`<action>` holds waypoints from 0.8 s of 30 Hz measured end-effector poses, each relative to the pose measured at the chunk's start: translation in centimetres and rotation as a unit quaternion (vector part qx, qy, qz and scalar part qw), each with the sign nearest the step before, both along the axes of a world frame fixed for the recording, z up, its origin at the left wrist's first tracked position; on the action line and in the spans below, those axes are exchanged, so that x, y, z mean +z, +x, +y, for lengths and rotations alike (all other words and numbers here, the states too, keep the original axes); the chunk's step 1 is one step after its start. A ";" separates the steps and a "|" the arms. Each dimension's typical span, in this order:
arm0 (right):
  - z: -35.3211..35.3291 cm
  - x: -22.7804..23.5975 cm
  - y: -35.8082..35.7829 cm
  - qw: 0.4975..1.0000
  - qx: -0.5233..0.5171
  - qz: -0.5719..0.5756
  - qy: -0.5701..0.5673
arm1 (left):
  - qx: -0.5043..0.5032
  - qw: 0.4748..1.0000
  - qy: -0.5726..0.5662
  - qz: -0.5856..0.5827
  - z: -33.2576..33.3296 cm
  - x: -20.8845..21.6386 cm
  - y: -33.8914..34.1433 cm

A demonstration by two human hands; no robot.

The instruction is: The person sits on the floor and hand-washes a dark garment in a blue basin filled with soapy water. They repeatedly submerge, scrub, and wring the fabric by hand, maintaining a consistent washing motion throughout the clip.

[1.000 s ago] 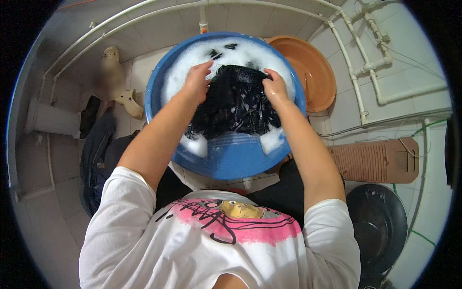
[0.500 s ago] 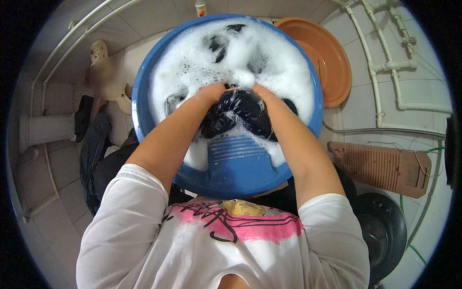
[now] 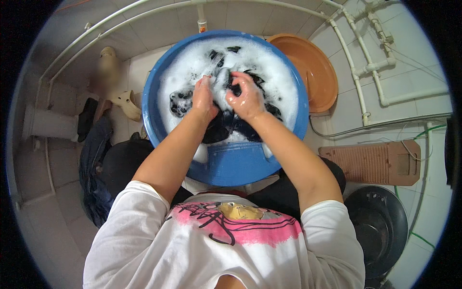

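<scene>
A dark, wet garment (image 3: 217,131) lies in white suds inside a large round blue tub (image 3: 301,103). My left hand (image 3: 204,98) and my right hand (image 3: 246,98) are over the middle of the tub, a little apart, with foam on the skin. The right hand's fingers curl round a bunched, sudsy part of the cloth. Against the same cloth, the left hand has its fingers bent, and a fold shows between the two hands. More dark fabric pokes through the foam beyond them. The tub's ridged slope (image 3: 236,150) faces me.
An orange basin (image 3: 315,72) stands behind the tub at the right. A brown washboard (image 3: 370,164) and a black basin (image 3: 375,226) are on my right. Pipes (image 3: 361,91) run along the walls. Dark clothing (image 3: 98,159) and a pale clog (image 3: 127,103) are at left.
Both hands have come up out of the foam, lifting part of the dark cloth, where they were pressed down before. The dark bundle near the ridges has spread lower.
</scene>
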State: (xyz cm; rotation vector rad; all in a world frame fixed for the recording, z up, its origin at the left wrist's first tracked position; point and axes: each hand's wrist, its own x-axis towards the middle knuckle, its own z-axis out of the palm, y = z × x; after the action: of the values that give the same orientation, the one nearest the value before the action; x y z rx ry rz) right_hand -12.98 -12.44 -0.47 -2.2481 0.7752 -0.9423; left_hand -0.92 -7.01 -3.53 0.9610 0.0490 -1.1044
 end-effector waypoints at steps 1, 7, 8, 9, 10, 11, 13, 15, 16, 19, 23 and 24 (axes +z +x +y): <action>1.4 0.6 0.3 0.999 0.019 -0.036 -0.011 | 0.025 0.999 0.030 0.022 0.9 2.8 -1.3; 8.7 3.8 0.4 0.996 -0.015 -0.083 -0.037 | -0.041 0.989 -0.105 0.097 4.3 2.2 -2.4; 8.6 3.7 0.6 0.997 -0.045 -0.061 -0.014 | -0.027 0.995 -0.081 0.054 5.1 2.8 -3.3; 8.5 3.6 0.8 0.996 -0.076 -0.038 0.010 | -0.013 0.998 -0.057 0.011 5.7 3.2 -4.0; 7.6 2.9 1.1 0.988 -0.139 -0.023 0.060 | -0.004 1.000 0.024 -0.001 5.5 3.5 -4.6; 6.8 2.7 1.1 0.979 -0.188 -0.001 0.076 | -0.025 0.999 0.024 -0.011 6.0 3.9 -5.0; 7.2 2.5 0.9 0.986 -0.162 0.028 0.036 | -0.011 1.000 0.008 0.014 6.0 1.6 -4.8; 8.9 3.4 0.6 0.994 -0.101 0.027 0.019 | -0.085 0.996 -0.037 0.012 6.7 1.9 -3.7; 10.2 4.2 0.4 0.998 -0.060 0.015 0.011 | -0.120 0.985 0.051 0.114 7.0 3.8 -2.8; 12.1 3.8 -0.1 1.000 0.003 0.010 0.014 | -0.157 0.979 -0.019 0.130 7.9 1.1 -1.9; 4.8 0.8 -0.8 0.973 -0.165 0.057 0.149 | -0.101 0.994 0.041 0.015 7.0 5.2 -7.2; 5.1 1.1 -0.7 0.979 -0.160 0.030 0.121 | -0.096 0.994 0.054 0.005 7.1 5.1 -7.0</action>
State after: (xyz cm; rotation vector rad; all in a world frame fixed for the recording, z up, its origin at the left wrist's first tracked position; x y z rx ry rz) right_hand -13.71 -7.31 0.63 -1.9823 1.2378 -0.8716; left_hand -7.97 0.05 1.58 1.0732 0.0240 -1.2933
